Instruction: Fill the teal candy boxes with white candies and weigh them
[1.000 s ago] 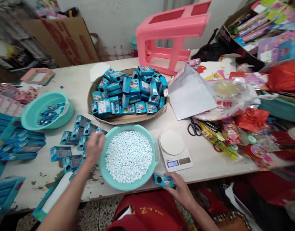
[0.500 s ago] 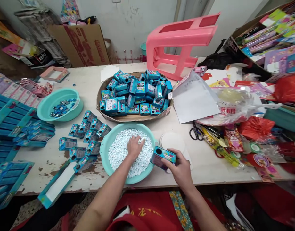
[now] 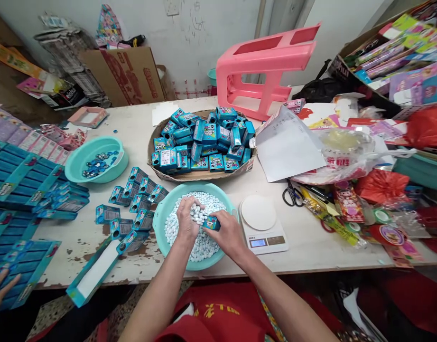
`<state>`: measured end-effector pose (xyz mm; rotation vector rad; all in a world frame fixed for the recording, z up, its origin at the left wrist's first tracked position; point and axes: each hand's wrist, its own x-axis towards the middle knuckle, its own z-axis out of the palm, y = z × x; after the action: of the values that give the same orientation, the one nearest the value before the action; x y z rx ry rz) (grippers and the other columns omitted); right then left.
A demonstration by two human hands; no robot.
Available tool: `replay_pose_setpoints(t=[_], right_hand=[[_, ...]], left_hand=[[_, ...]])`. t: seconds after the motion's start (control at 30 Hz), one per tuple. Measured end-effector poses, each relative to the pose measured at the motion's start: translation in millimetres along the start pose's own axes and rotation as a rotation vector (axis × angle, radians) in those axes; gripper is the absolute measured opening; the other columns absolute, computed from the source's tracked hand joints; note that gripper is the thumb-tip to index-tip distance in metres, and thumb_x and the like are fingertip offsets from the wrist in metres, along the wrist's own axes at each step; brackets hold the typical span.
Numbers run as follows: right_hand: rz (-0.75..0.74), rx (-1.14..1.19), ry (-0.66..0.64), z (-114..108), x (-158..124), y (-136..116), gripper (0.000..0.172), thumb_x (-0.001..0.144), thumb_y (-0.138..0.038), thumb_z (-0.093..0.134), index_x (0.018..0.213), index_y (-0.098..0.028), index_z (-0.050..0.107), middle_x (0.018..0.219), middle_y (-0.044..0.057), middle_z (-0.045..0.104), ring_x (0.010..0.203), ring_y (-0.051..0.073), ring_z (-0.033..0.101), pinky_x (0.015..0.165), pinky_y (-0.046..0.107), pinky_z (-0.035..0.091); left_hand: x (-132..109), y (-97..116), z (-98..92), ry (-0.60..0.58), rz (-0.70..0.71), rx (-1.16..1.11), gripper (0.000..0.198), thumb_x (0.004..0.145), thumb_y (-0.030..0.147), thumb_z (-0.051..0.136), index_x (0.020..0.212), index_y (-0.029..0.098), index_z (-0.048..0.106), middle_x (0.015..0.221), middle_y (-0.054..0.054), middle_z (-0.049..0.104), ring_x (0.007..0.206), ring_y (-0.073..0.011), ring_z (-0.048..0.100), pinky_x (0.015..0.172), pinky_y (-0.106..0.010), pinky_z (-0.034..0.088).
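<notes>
A turquoise basin (image 3: 161,240) full of small white candies (image 3: 204,247) stands in front of me. Over it my left hand (image 3: 188,219) cups a heap of the candies, fingers curled round them. My right hand (image 3: 228,232) grips a small blue candy box (image 3: 211,223), its hole end turned toward the left hand's candies. The candies and the box end meet or nearly meet; I cannot tell whether any are passing in. Left of the basin several like boxes (image 3: 143,219) stand in a group. A cardboard tray (image 3: 200,177) heaped with more blue boxes lies behind the basin.
A kitchen scale (image 3: 266,237) sits right of the basin, scissors (image 3: 292,195) beyond it. A second basin (image 3: 70,161) holds blue pieces. A pink stool (image 3: 266,59) lies at the back. Another person's hand (image 3: 1,287) touches stacked blue display boxes (image 3: 40,256) at left.
My left hand has lifted a handful of candies out of the heap. My right hand has brought the box left over the basin, uncovering the scale. Another person's hand has appeared at left.
</notes>
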<state>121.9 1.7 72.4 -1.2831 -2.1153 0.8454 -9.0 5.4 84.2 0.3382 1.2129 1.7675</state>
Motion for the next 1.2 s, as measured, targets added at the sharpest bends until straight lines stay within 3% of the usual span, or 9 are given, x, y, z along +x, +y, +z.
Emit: replay_pose_setpoints(t=[0.2,0.5,0.77,1.0,1.2], right_hand=[[-0.006,-0.027,0.026,-6,6,-7,0.032,0.068,-0.027,0.078,0.094,-0.020,0.062,0.092,0.004,0.068,0.091,0.025,0.062,0.080,0.037,0.042],[0.030,0.021,0.017,-12,10,-10,0.032,0.066,-0.027,0.079,0.093,-0.020,0.063,0.090,0.004,0.067,0.090,0.023,0.062,0.078,0.034,0.043],[0.042,0.031,0.037,-13,14,-8,0.033,0.065,-0.028,0.080,0.093,-0.020,0.063,0.089,0.003,0.067,0.090,0.024,0.061,0.078,0.033,0.043],[0.071,0.046,0.030,-11,15,-10,0.035,0.063,-0.026,0.081,0.093,-0.021,0.064,0.090,0.004,0.068,0.090,0.024,0.061,0.078,0.034,0.042],[0.063,0.074,0.040,-15,15,-9,0.035,0.064,-0.027,0.081,0.093,-0.021,0.064,0.090,0.004,0.068,0.090,0.023,0.061,0.077,0.033,0.042]], left_hand=[[4,3,5.4,0.090,0.045,0.021,0.025,0.075,0.035,0.064,0.069,0.017,0.050,0.059,0.004,0.051,0.050,-0.0093,0.051,0.054,-0.024,0.045],[9,4,10.7,0.040,0.009,0.002,0.026,0.075,0.033,0.067,0.065,0.016,0.049,0.058,0.003,0.050,0.052,-0.0096,0.051,0.051,-0.022,0.043],[7,7,16.4,0.052,-0.011,0.019,0.034,0.078,0.045,0.063,0.065,0.015,0.052,0.053,0.002,0.051,0.052,-0.0112,0.053,0.057,-0.025,0.047],[6,9,22.5,0.082,0.026,0.089,0.040,0.079,0.049,0.060,0.059,0.016,0.050,0.057,0.000,0.053,0.052,-0.0114,0.054,0.053,-0.025,0.045],[5,12,21.3,0.005,0.034,0.110,0.045,0.080,0.046,0.059,0.051,0.016,0.043,0.057,-0.001,0.051,0.051,-0.0112,0.054,0.052,-0.024,0.043]])
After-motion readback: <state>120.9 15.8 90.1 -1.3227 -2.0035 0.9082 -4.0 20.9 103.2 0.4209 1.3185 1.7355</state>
